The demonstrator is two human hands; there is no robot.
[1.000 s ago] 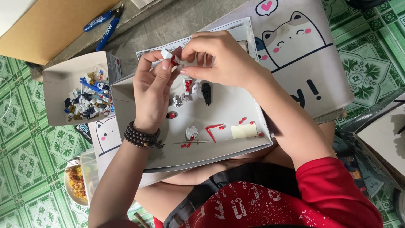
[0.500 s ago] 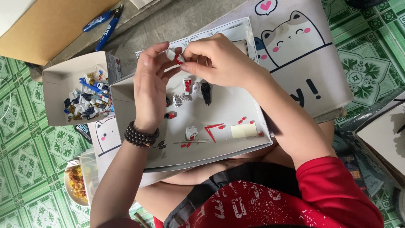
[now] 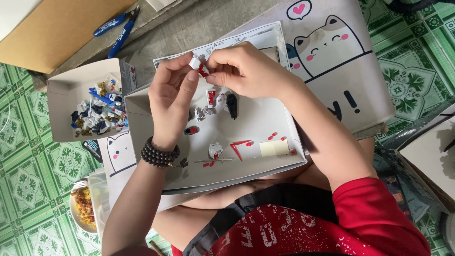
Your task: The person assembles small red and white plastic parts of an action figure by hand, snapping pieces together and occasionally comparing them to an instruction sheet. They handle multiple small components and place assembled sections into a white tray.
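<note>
Shifting since a second ago: both hands have stayed over the far end of the white tray [image 3: 284,118]. The white piece [image 3: 194,62] has drifted slightly to the right. A red piece [image 3: 203,71] now shows between the fingertips, where it was mostly hidden before.
What that means: the two pieces have been brought together and look to be touching, red just below and right of white. Whether they are joined cannot be told.
Left hand [image 3: 170,102]: raised with the palm turned inward and the fingers curled. Thumb and forefinger are pinched nearly shut on the white piece, and the other fingers are loose. A dark bead bracelet [image 3: 159,155] sits on the wrist.
Right hand [image 3: 246,71]: fingers bunched tight, the tips closed on the red piece and pressing it toward the white one.
Where the pieces are: in the air above the tray, not resting on it.
In the tray: a black part [image 3: 232,105], a red V-shaped part [image 3: 239,146], a pale rectangle [image 3: 273,148] and several small red and white bits lie loose.
Around it: a printed sheet [image 3: 256,35] lies under the tray's far edge. A smaller box [image 3: 64,95] of blue and mixed parts stands just beside it on the left. Blue cutters [image 3: 116,28] lie well apart, a cat-print mat [image 3: 327,42] lies beneath, and a plate of food [image 3: 83,206] sits on the green tiles.
</note>
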